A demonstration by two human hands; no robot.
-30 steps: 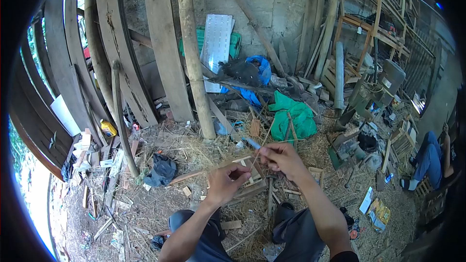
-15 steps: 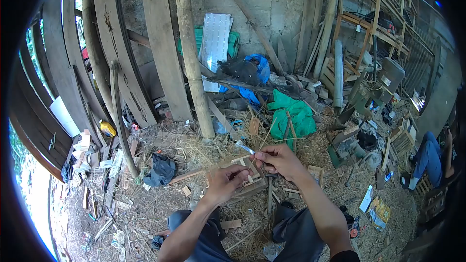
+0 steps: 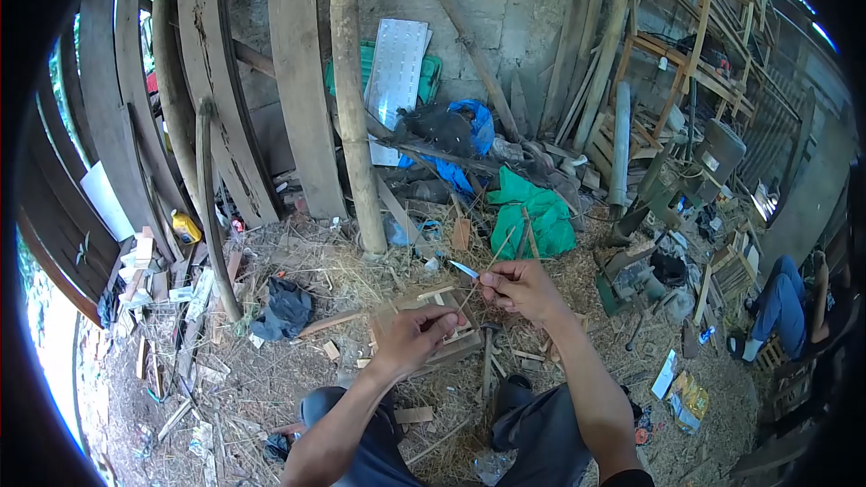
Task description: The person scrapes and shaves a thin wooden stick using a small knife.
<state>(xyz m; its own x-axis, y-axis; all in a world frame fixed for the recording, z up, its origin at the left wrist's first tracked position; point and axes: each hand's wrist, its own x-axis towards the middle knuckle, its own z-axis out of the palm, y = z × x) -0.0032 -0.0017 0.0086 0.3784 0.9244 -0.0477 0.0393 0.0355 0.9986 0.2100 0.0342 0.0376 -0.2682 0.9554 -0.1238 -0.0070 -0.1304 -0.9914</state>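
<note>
My right hand (image 3: 525,292) is closed around a small knife, with its bright blade (image 3: 465,270) pointing up and to the left. A thin stick (image 3: 499,252) slants between my hands, its upper end beyond the right hand. My left hand (image 3: 418,335) pinches the stick near its lower end, fingertips pressed together. The knife handle is hidden in the right fingers. Whether the blade touches the stick, I cannot tell. Beneath the hands lies a wooden box-like frame (image 3: 456,348), partly covered by the left hand.
A hammer (image 3: 489,335) lies beside the frame. Straw and wood scraps litter the ground. Beyond stand a leaning pole (image 3: 354,108), a green sheet (image 3: 532,216) and a black plastic bag (image 3: 287,311). Another person in blue trousers (image 3: 779,302) sits at the far right.
The view has shifted slightly, so most surroundings sit further left. The knife blade has turned and shows more of its flat side. Both hands keep their hold.
</note>
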